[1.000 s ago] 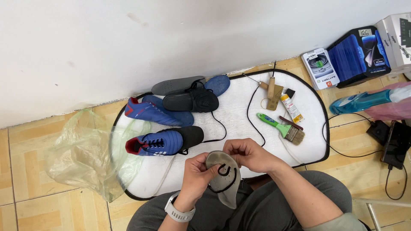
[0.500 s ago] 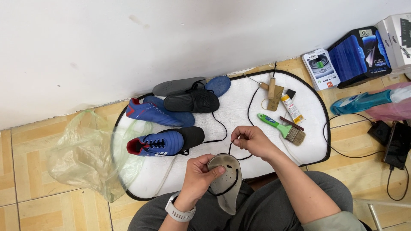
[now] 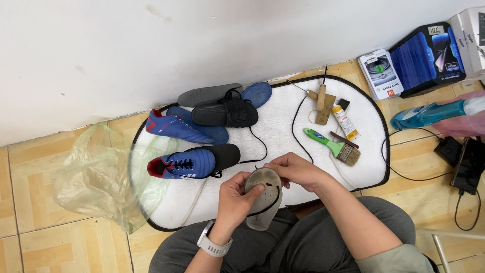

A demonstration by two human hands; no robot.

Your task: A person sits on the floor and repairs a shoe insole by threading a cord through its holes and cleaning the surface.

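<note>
Insole, grey, thin, judged light and pliable: held over the lap by the left hand at its edge, right hand fingers pinched on black thread at its toe end.

both hands raised together, fingers curled

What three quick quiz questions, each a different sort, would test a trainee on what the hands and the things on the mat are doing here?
1. True or false: the left hand holds the grey insole.
2. Which lies right of the green-handled brush: A blue shoe, B spray bottle, C plastic bag?
3. Fill in: the right hand pinches a black ____ at the insole's top edge.

Key: 1 true. 2 B, the spray bottle. 3 thread.
</note>
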